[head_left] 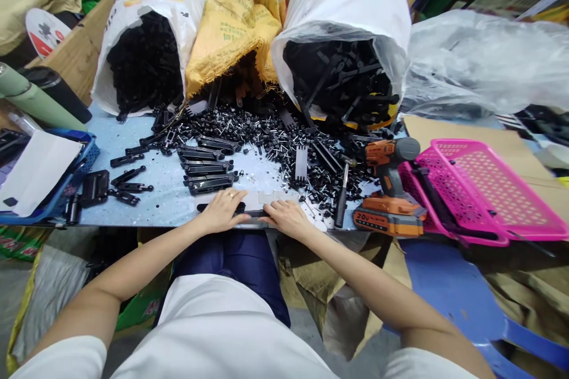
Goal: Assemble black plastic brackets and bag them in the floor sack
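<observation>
My left hand [223, 209] and my right hand [287, 217] rest side by side at the near edge of a light blue table [151, 180]. Both press on a long black plastic part [253, 211] lying flat between them. The fingers of each hand curl over it; a ring shows on the left hand. Just beyond the hands lie a few stacked black plastic bars [208, 174] and a spread of small black pieces with metal pins [275, 142].
Two white sacks [146, 41] [347, 29] and a yellow sack [235, 18] spill black parts at the back. An orange cordless drill [389, 189] and a hammer [341, 198] lie right of my hands. Pink baskets [484, 189] stand right, a blue tray [57, 189] left.
</observation>
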Motion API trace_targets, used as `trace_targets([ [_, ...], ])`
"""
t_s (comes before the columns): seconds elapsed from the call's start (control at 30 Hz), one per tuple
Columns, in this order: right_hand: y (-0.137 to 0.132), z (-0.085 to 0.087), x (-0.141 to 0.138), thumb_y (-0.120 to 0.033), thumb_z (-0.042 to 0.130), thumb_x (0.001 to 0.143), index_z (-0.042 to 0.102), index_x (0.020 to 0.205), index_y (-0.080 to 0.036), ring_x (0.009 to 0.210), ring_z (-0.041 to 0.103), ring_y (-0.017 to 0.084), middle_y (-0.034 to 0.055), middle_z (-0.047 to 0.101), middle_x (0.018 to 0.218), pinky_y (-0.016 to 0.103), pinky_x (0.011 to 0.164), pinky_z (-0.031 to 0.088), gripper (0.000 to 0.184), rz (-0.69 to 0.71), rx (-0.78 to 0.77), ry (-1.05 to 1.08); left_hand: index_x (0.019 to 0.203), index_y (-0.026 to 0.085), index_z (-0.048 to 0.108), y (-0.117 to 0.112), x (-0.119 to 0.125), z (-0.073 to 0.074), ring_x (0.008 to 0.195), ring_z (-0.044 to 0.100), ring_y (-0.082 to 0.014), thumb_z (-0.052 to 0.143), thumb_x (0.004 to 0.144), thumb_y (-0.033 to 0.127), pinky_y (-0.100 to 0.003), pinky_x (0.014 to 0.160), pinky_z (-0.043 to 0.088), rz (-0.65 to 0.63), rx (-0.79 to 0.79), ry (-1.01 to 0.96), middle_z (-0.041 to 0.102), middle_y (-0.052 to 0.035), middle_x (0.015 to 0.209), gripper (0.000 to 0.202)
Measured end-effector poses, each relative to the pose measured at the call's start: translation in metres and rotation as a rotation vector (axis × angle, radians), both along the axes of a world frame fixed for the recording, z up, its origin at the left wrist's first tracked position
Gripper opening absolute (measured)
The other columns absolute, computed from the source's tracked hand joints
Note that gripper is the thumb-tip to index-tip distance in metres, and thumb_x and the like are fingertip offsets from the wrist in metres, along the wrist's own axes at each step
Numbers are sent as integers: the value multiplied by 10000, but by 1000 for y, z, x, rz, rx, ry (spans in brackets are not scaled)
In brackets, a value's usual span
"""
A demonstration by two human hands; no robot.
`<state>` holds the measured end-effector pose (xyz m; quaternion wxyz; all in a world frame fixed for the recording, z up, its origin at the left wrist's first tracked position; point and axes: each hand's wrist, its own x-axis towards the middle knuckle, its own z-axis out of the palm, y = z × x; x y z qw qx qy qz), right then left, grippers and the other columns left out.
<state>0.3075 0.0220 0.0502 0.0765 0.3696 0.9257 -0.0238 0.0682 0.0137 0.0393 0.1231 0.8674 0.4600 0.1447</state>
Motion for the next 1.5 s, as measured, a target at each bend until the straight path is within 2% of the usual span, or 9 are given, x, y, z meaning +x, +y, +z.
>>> trace_targets([
  [0.23, 96, 3, -28, -284, 358, 960, 577, 1070, -149, 950, 534, 188, 93, 622, 994, 270, 801, 357, 281, -101, -19, 169, 899, 29, 636, 95, 53, 3, 969, 534, -311, 405, 819, 25, -439, 791, 402, 269, -92, 249, 613, -225, 951, 244],
  [0.43, 166, -4, -90, -85, 445, 846, 596, 1016, -102, 992, 514, 210, 151, 602, 1063, 286, 821, 399, 228, -182, -39, 250, 900, 35, 634, 88, 49, 14, 876, 577, -245, 393, 821, 12, -384, 783, 442, 276, -61, 201, 612, -185, 948, 255],
  [0.5, 158, -5, -89, -96, 450, 848, 602, 1003, -108, 967, 541, 198, 133, 625, 1027, 287, 828, 418, 217, -189, -43, 284, 994, 60, 618, 65, 23, 20, 913, 575, -220, 402, 844, 51, -358, 819, 460, 319, -15, 65, 593, -158, 1008, 263],
  [0.57, 133, -8, -76, -155, 451, 874, 601, 1015, -132, 913, 583, 170, 96, 650, 994, 277, 822, 447, 207, -222, -81, 432, 1053, 109, 609, 35, -9, 18, 950, 571, -192, 470, 853, 132, -323, 842, 482, 423, 53, -301, 580, -112, 1023, 244],
  [0.67, 78, -14, -54, -295, 506, 878, 623, 952, -172, 784, 636, 141, 44, 683, 893, 253, 742, 506, 185, -254, -229, 805, 959, 152, 653, -11, -48, 2, 818, 605, -149, 592, 810, 271, -295, 744, 539, 560, -5, -807, 570, -54, 935, 200],
  [0.77, 34, -18, -44, -313, 549, 856, 637, 881, -188, 735, 653, 138, 32, 690, 837, 244, 687, 534, 156, -218, -271, 988, 903, 148, 676, -42, -61, -14, 775, 616, -142, 650, 760, 284, -304, 720, 553, 627, -98, -1002, 565, -47, 911, 199],
  [1.03, 12, -8, -45, -187, 444, 906, 612, 923, -188, 857, 649, 156, 69, 676, 950, 266, 764, 524, 170, 41, -51, 739, 913, 169, 672, -54, -56, -8, 810, 590, -141, 590, 807, 237, -274, 697, 542, 630, 35, -853, 562, -47, 877, 150],
  [1.23, 9, -5, -49, -193, 413, 928, 623, 925, -179, 861, 651, 159, 76, 682, 972, 256, 743, 520, 210, 68, -40, 577, 965, 178, 647, -61, -55, -22, 893, 597, -168, 510, 868, 218, -328, 794, 511, 534, 181, -606, 602, -71, 953, 172],
  [1.5, 11, -39, -33, -334, 521, 896, 561, 1209, -224, 1039, 591, 185, 76, 620, 1163, 332, 901, 492, 334, 93, -102, 709, 1047, 198, 617, -63, -52, -23, 1188, 476, -286, 504, 883, 269, -487, 968, 302, 403, 354, -95, 591, -121, 1209, 211],
])
